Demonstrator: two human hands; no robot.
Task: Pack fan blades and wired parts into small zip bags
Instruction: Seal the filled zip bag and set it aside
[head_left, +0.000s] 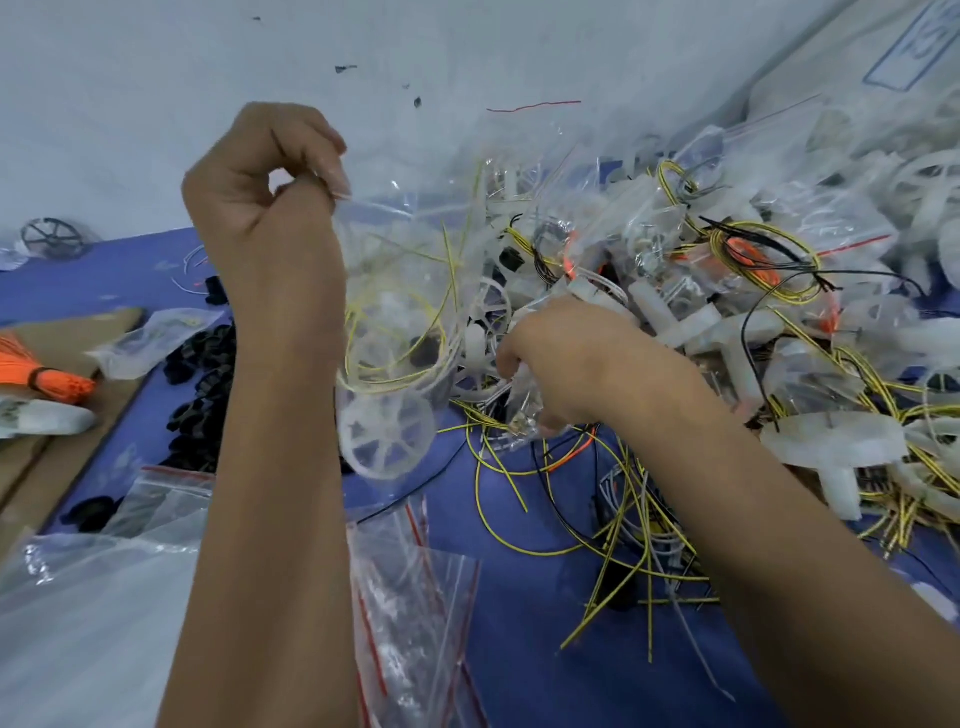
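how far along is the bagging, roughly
Done: a heap of filled bags lies at the far right. In hand: the left hand pinches a bag holding a white wheel and yellow wire; the right hand picks in the pile. Left: loose wires, white blades, empty bags.

Left hand (265, 192) is raised, forearm upright, fingers curled with thumb and fingertips pinched together; right hand (558, 358) reaches forward low, fingers curled downward.
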